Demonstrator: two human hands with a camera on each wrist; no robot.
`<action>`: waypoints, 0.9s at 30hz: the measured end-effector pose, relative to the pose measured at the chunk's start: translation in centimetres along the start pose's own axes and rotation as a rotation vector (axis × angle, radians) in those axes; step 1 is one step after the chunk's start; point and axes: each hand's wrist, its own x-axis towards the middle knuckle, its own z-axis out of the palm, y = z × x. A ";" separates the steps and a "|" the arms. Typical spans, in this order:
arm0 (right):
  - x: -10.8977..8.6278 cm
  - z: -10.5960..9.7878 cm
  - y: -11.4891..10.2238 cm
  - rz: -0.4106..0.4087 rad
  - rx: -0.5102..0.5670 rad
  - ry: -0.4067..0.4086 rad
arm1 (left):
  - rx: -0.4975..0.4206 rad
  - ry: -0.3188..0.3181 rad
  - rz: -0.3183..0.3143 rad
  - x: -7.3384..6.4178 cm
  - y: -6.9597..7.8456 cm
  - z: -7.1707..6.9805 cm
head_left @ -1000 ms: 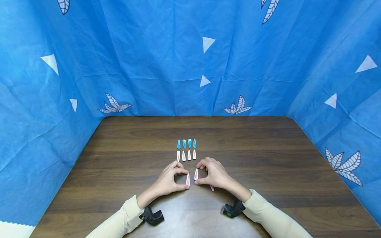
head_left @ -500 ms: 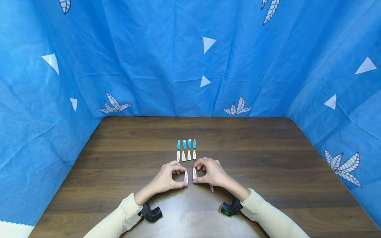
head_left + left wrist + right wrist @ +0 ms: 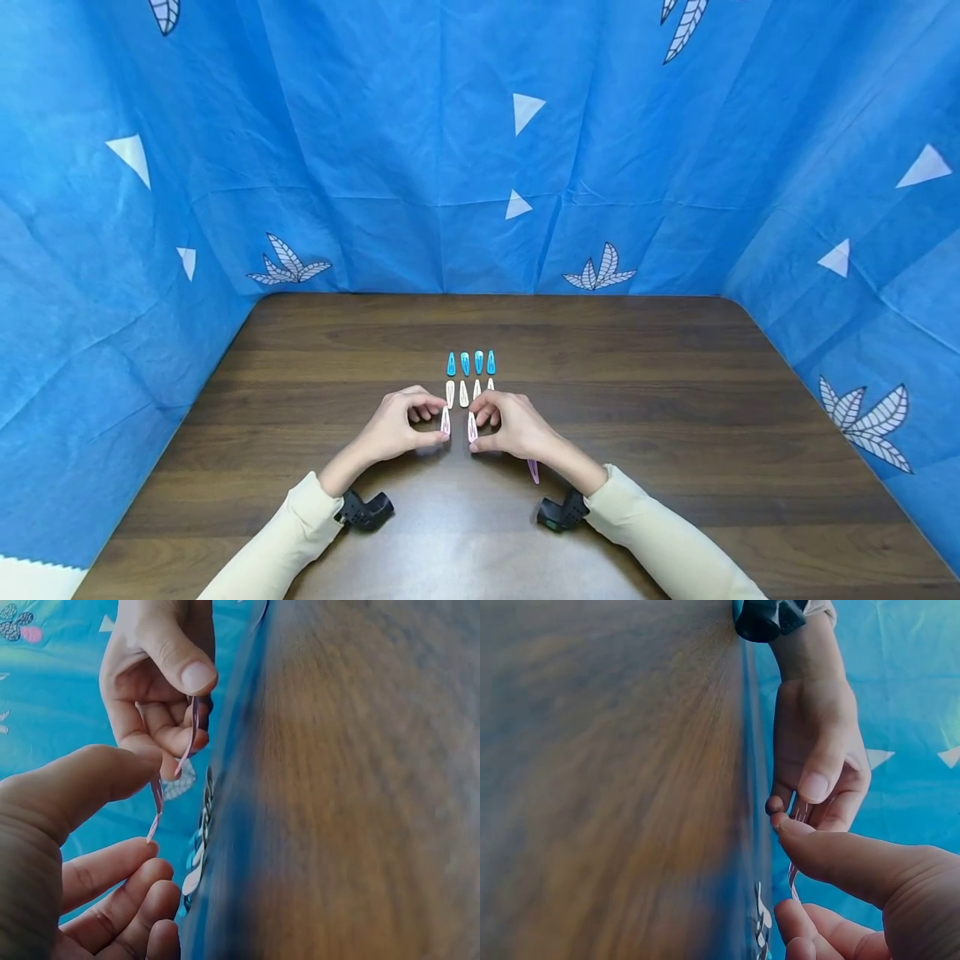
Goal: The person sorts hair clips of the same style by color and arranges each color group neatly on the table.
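Note:
My left hand (image 3: 393, 423) pinches a pale pink snap hair clip (image 3: 446, 422) end to end between thumb and forefinger. A second pink hair clip (image 3: 472, 427) is pinched the same way by my right hand (image 3: 517, 427), a short gap to the right. Both clips are just in front of a row of cream hair clips (image 3: 463, 393), whose right part is partly covered by my right fingers. In the left wrist view both pink clips (image 3: 157, 806) stand off the tabletop. Behind the cream row lies a row of blue hair clips (image 3: 478, 362).
A purple-pink hair clip (image 3: 533, 472) lies on the wooden table (image 3: 637, 367), partly behind my right wrist. Blue curtain (image 3: 420, 125) surrounds the back and sides of the table. Black wrist cameras (image 3: 366, 510) hang below both sleeves.
Both hands have moved left and away from me, carrying their pink clips towards the cream row. The blue clips and the clip by my right wrist have stayed put.

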 end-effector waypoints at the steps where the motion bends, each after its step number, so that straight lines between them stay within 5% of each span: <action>1: 0.2 0.1 0.0 -0.006 0.005 -0.004 | 0.000 0.000 0.002 0.0 -0.1 -0.1; 27: 1.2 1.3 0.4 -0.009 -0.019 -0.027 | 0.148 -0.025 -0.011 -0.2 -0.8 0.6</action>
